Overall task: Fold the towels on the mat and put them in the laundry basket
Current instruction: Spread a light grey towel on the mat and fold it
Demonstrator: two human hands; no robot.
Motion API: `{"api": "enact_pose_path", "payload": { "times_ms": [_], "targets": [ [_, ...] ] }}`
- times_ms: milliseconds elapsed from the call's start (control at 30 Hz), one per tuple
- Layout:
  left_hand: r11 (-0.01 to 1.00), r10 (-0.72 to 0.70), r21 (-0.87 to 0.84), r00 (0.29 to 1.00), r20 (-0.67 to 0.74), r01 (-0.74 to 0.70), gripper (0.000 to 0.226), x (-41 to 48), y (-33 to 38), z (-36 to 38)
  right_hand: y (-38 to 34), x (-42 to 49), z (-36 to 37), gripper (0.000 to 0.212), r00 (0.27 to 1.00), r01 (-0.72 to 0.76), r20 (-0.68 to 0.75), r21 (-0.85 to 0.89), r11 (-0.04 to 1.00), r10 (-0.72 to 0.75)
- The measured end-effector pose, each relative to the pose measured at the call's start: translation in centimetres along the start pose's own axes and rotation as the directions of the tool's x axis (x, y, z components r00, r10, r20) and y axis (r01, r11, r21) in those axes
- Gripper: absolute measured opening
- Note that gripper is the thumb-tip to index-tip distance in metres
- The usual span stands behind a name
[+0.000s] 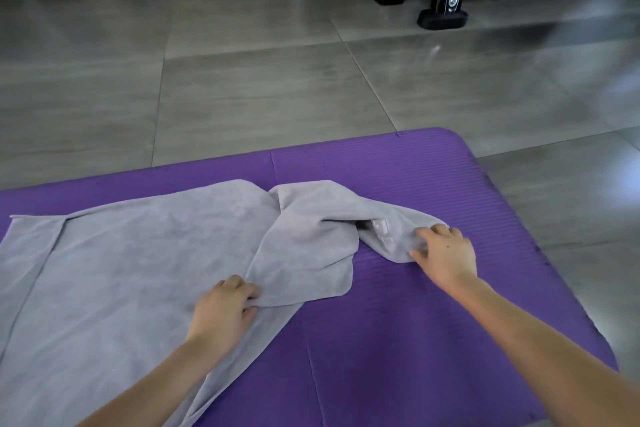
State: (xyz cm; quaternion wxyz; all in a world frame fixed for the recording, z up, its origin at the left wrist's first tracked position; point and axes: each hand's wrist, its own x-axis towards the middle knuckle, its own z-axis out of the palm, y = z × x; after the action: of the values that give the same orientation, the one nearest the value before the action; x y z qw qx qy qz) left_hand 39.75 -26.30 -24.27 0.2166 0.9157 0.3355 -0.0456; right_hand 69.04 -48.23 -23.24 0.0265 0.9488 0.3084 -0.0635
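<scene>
L hand (225, 310) pinches towel (138, 270) fold; R hand (446, 253) grips its bunched end.

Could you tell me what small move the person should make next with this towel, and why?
Probably draw the right hand outward to the right, spreading the bunched end it grips, while the left hand holds its fold. The towel lies flat at the left of the mat but is twisted and doubled over at the right, so it cannot fold neatly yet.

Soft matt cloth towel (138, 253), ribbed foam mat (433, 184), glossy tiled floor (242, 80).
</scene>
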Motion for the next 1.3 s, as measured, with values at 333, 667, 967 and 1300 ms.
{"api": "enact_pose_path", "payload": {
  "times_ms": [333, 667, 967, 1300],
  "targets": [
    [0.922, 0.216, -0.386, 0.82, 0.53, 0.007, 0.037, 0.3, 3.0, -5.2, 0.2, 5.0, -5.2, 0.017, 0.83, 0.082, -0.558, 0.131, 0.988, 0.006],
    [0.938, 0.317, -0.021, 0.834, 0.451, -0.345, 0.036, 0.0, 4.3, -3.2, -1.8, 6.1, -6.5, 0.047, 0.972, -0.096, -0.196, 0.165, 0.982, 0.128],
    [0.965, 0.151, 0.138, 0.905, 0.396, -0.222, 0.054, 0.3, 3.1, -1.1, -5.4, -5.8, 0.3, 0.043, 0.935, -0.286, 0.316, 0.401, 0.87, 0.162],
    [0.942, 0.135, 0.211, 0.873, 0.469, -0.259, 0.056, 0.4, 3.4, -1.2, -3.7, -9.0, -4.3, 0.022, 0.948, -0.254, 0.06, 0.734, 0.629, 0.312]
  ]
}}
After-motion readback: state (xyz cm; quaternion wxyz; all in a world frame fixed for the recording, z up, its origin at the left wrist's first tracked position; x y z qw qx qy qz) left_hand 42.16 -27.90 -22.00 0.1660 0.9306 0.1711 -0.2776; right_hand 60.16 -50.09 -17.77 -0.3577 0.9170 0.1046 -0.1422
